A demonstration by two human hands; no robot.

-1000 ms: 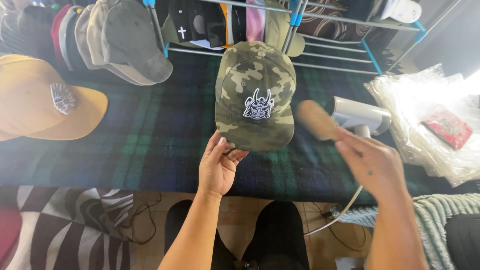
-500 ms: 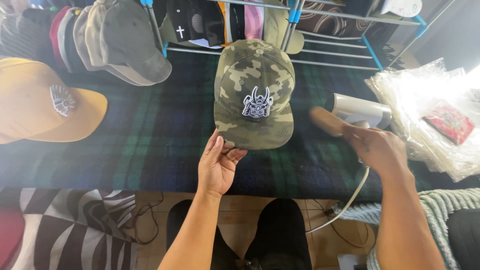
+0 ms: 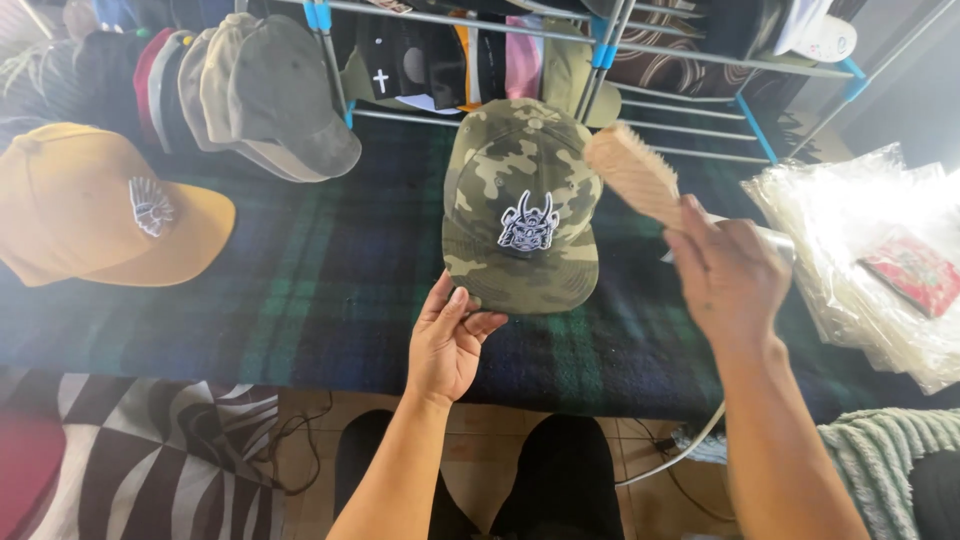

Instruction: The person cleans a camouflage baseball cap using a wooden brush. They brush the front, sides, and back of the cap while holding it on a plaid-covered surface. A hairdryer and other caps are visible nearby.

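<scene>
Left hand gripped the camouflage cap by its brim; right hand clasped a wooden brush just right of the crown.

One camouflage cap, one yellow cap, one wooden brush, two hands

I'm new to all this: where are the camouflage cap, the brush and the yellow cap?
camouflage cap (image 3: 520,170): head view, on the crown above the badge.
brush (image 3: 630,170): head view, on its wooden back.
yellow cap (image 3: 70,200): head view, on the crown.
</scene>
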